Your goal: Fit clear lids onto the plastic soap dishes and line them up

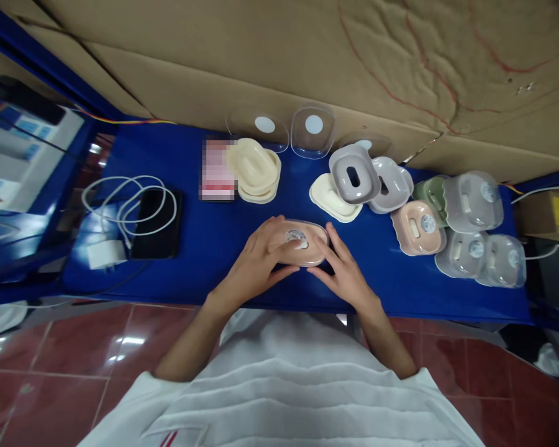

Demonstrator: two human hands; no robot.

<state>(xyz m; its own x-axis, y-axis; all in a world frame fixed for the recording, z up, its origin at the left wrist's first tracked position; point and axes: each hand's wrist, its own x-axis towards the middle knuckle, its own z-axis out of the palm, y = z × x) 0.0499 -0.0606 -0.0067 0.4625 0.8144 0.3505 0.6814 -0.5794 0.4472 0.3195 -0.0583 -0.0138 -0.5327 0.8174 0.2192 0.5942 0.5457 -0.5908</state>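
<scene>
Pink box [307,256] is held btwn L hand [256,261] & R hand [345,273], fingers half-spread round its ends, & clear lid [313,228] could prob. be skewed if pressed unevenly.

Find no readable text or numbers. Note round labels [427,223], too small to decipher, on the central pink box [320,232] and the boxes at right [466,208].

Bare blue tabletop [205,245] passable betw. L hand [254,261] & blk device [156,247]; R end blocked by lidded boxes [472,202], rear by cardboard wall [177,81].
</scene>
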